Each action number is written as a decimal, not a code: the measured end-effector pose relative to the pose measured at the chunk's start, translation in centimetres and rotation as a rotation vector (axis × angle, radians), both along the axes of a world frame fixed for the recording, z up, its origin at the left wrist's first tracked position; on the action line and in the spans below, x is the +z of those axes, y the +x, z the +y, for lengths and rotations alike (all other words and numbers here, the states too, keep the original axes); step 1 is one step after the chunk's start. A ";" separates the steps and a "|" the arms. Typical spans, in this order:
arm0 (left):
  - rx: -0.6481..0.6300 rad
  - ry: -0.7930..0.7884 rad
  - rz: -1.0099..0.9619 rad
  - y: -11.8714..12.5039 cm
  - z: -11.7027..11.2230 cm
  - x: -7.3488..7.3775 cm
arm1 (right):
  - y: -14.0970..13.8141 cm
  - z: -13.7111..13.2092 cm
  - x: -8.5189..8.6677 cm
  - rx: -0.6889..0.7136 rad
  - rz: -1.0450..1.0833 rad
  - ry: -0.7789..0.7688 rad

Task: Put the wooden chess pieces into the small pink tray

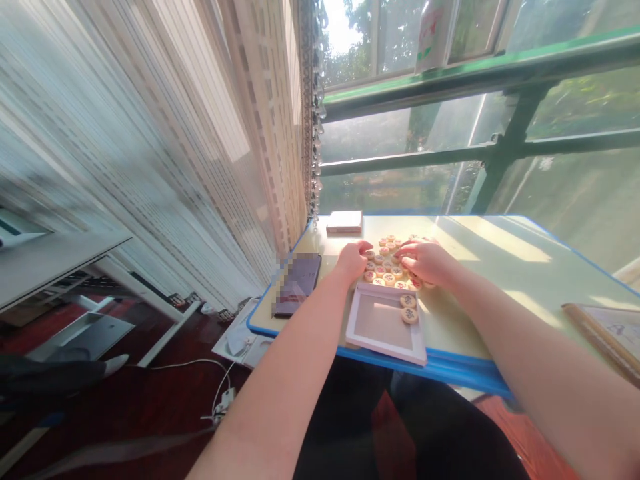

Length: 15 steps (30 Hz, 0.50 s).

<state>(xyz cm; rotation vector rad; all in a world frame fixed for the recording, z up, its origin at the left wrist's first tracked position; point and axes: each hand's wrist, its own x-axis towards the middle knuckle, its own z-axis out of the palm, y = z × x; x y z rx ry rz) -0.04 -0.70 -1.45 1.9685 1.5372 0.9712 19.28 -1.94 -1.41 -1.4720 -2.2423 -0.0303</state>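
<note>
A cluster of round xiangqi pieces (381, 272), marked in red and black characters, lies on the pale table between my hands. My left hand (354, 259) rests at the cluster's left edge, its fingers curved along the outermost pieces. On the opposite side, my right hand (424, 259) reaches over the pieces with its fingers apart; they touch some pieces and hide others beneath. Nearer to me is a shallow white box tray (352, 320). Two black-marked pieces (409, 315) sit inside it, along its right side.
A closed white box (345, 222) stands at the table's far left. The tablet-like dark device (303, 283) lies by the left edge, and a wooden-edged board (600, 333) at the right. Curtains (260, 120) hang close on the left; windows are beyond the table.
</note>
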 end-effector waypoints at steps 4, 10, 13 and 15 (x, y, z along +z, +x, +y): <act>-0.006 -0.004 -0.032 0.1 0.0 -0.4 | 0.2 0.1 -0.4 -0.138 -0.048 -0.041; -0.033 0.020 -0.025 0.4 -0.2 -0.3 | 0.5 0.1 -0.3 -0.412 -0.047 -0.126; -0.049 0.032 -0.009 0.4 -0.2 -0.2 | 0.2 -0.4 0.7 -0.367 -0.001 -0.203; -0.045 0.028 -0.009 0.3 0.0 -0.3 | 0.0 -0.7 1.3 -0.342 0.036 -0.245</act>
